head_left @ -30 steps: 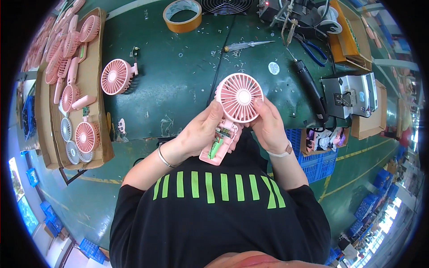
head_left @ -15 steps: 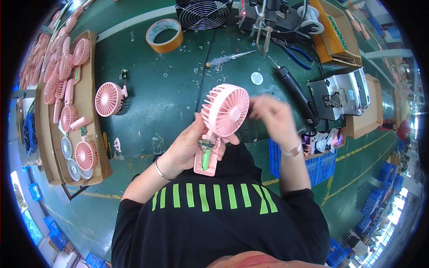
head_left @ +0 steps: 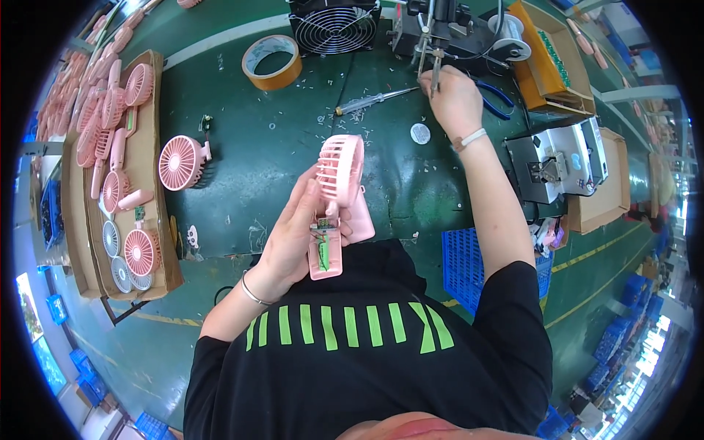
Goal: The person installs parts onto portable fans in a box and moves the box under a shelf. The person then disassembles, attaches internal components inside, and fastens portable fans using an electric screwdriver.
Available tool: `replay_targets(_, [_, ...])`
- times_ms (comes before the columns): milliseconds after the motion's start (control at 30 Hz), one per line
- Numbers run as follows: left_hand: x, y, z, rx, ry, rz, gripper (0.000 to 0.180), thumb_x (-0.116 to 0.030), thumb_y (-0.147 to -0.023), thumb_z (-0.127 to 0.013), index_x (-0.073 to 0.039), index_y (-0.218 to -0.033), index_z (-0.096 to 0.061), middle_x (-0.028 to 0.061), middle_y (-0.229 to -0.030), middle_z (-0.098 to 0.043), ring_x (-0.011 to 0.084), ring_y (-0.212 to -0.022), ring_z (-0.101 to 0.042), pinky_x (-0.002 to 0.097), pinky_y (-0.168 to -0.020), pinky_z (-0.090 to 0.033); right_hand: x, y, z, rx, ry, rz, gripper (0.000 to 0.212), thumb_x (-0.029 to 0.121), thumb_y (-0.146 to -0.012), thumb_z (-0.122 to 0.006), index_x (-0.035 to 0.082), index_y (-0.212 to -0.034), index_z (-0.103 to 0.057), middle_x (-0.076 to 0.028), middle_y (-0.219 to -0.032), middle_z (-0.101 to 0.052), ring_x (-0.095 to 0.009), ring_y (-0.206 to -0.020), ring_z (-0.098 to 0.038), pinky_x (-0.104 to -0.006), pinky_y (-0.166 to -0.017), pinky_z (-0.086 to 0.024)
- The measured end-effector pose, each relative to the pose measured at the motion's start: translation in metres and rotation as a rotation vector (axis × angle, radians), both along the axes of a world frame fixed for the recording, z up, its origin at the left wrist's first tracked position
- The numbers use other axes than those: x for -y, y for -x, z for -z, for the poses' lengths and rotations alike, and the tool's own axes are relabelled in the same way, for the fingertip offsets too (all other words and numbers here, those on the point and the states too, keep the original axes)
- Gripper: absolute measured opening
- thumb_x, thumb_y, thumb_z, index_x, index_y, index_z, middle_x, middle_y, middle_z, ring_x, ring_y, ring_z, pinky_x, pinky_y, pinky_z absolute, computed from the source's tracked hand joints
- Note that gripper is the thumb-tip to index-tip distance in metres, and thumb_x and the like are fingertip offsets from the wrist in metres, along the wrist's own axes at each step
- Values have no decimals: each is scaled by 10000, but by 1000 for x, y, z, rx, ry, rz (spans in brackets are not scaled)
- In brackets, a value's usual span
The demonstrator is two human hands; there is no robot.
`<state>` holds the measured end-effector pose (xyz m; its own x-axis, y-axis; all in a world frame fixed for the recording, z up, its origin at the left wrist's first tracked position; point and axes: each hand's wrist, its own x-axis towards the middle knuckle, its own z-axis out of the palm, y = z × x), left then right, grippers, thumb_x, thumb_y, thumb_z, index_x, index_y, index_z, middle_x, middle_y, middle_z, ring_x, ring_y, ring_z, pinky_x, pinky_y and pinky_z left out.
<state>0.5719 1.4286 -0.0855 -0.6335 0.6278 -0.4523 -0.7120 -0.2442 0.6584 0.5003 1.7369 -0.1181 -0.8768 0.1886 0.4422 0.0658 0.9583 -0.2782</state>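
My left hand (head_left: 295, 233) is wrapped round a pink handheld fan (head_left: 339, 170) in front of my chest. The fan's handle is opened up: one half (head_left: 325, 265) shows a small circuit board and a green battery, while another pink shell part (head_left: 359, 220) hangs beside it. Far off to the right, my right hand (head_left: 455, 104) reaches to the metal arms of a bench stand (head_left: 434, 59). Its fingers are drawn together there; whatever they hold is hidden. Just left of those fingertips lies the tip of a clear-handled screwdriver (head_left: 367, 101).
Left on the table lies another pink fan (head_left: 182, 163), beside a cardboard tray (head_left: 167, 242) of fan parts. Tape (head_left: 272, 63) and a black cooling fan (head_left: 336, 29) stand at the back. To the right are blue pliers (head_left: 496, 100), a metal-cased device (head_left: 555, 155) and a blue crate (head_left: 463, 268).
My right hand has moved away from the fan, up and forward to the bench stand. In my left hand the fan has turned sideways, and its handle now shows a shell part swung aside.
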Motion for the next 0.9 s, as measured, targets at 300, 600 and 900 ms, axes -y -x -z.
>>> replay_targets(300, [-7, 8, -1, -106, 41, -49, 397, -112, -961, -511, -50, -1345, -429, 47, -928, -616, 92, -789, -571, 251, -756, -495, -22, -34, -10, -64, 135, -62, 156, 113, -825, -630, 90, -955, -712, -103, -799, -622, -287, -779, -618, -381, -696, -500])
replay_targets(600, [-17, 3, -7, -114, 43, -59, 395, -90, -949, -520, -23, -1331, -444, 46, -863, -606, 91, -791, -558, 235, -749, -465, -6, 4, -7, 260, -276, -54, 148, 189, -860, -560, 184, -912, -699, -74, -839, -671, -287, -781, -656, -387, -649, -526])
replay_targets(900, [-22, 17, -5, -242, 81, -86, 345, -73, -924, -579, -35, -1262, -524, 48, -802, -592, 81, -611, -553, 198, -521, -450, -8, -53, -27, -270, 565, 92, 106, 5, -799, -676, 23, -886, -617, -52, -829, -617, -129, -726, -619, -266, -678, -503])
